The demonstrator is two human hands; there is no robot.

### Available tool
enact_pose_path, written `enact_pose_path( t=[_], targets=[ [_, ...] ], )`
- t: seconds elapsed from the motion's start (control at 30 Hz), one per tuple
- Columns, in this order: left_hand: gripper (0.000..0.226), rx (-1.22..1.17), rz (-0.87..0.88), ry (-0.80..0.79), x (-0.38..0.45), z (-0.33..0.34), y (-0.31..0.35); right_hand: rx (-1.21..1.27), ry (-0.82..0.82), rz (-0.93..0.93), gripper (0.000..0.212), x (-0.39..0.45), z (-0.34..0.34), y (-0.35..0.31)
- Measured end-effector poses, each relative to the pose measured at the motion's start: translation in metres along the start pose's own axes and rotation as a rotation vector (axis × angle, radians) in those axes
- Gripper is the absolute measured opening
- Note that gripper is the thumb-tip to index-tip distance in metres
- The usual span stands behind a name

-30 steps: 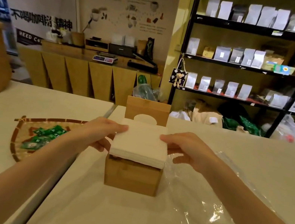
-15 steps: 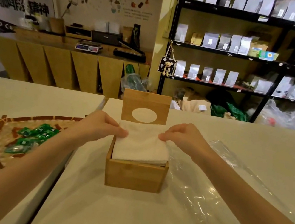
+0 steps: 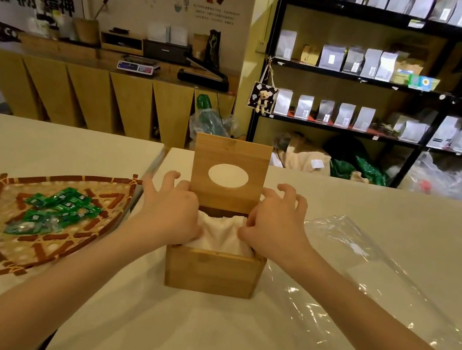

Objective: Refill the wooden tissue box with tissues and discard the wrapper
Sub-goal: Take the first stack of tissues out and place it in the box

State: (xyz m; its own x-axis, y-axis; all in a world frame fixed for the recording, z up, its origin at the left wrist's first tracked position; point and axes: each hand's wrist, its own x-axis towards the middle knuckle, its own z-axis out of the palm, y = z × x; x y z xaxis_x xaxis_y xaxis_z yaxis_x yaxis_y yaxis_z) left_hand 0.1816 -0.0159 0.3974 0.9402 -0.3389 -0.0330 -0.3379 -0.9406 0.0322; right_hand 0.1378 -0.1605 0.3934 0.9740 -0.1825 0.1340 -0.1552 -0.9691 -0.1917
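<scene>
The wooden tissue box [image 3: 212, 273] stands on the white counter before me, its lid [image 3: 231, 156] with an oval hole raised upright at the back. White tissues [image 3: 220, 236] lie inside, sagging in the middle. My left hand [image 3: 169, 210] presses on the tissues' left side, thumb on them, fingers spread over the box's left wall. My right hand [image 3: 278, 223] does the same on the right side. The clear plastic wrapper [image 3: 362, 296] lies flat on the counter to the right of the box.
A woven fan-shaped tray [image 3: 40, 218] with several green sachets [image 3: 53, 211] lies left of the box, across a gap between two counters. Beyond the counter stand a wooden sideboard [image 3: 99, 90] and black shelves [image 3: 363, 81] of bags.
The tissue stack went from resting on top of the box down inside it. Both hands followed it down and now press its edges, fingers spread.
</scene>
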Motion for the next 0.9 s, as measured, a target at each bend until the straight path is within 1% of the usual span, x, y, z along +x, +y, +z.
enact_pose_path(
  t=[0.13,0.2,0.27,0.37,0.43,0.5,0.57,0.6,0.7,0.8,0.9],
  targets=[
    [0.018,0.123,-0.06,0.005,0.006,0.002,0.008,-0.135,-0.035,0.028,0.009,0.003,-0.002,-0.008],
    [0.019,0.165,-0.104,0.036,0.009,0.005,0.011,-0.197,-0.054,0.034,0.011,0.003,-0.003,-0.011],
    [0.02,0.205,-0.128,0.069,0.009,0.007,0.012,-0.274,-0.034,0.033,0.01,0.003,0.0,-0.015],
    [0.022,0.255,-0.129,0.114,0.007,0.009,0.011,-0.389,0.043,0.005,0.005,0.002,0.004,-0.018],
    [0.018,0.216,-0.111,0.114,0.006,0.007,0.009,-0.39,0.048,0.005,0.014,0.002,0.003,-0.016],
    [0.019,0.149,-0.09,0.054,0.005,0.004,0.006,-0.249,-0.027,0.01,0.017,0.002,-0.003,-0.012],
    [0.028,0.138,-0.069,-0.023,0.005,0.002,0.004,-0.104,-0.178,0.015,0.026,0.003,-0.009,-0.01],
    [0.031,0.156,-0.06,-0.054,0.005,0.002,0.003,-0.098,-0.242,0.017,0.031,0.004,-0.011,-0.009],
    [0.037,0.224,-0.058,-0.114,0.007,0.005,0.002,-0.203,-0.362,0.033,0.041,0.008,-0.008,-0.009],
    [0.044,0.295,-0.082,-0.151,0.01,0.005,0.004,-0.287,-0.421,0.064,0.035,0.009,-0.005,-0.01],
    [0.046,0.345,-0.103,-0.195,0.011,0.006,0.007,-0.398,-0.428,0.076,0.03,0.009,-0.006,-0.015]
  ],
)
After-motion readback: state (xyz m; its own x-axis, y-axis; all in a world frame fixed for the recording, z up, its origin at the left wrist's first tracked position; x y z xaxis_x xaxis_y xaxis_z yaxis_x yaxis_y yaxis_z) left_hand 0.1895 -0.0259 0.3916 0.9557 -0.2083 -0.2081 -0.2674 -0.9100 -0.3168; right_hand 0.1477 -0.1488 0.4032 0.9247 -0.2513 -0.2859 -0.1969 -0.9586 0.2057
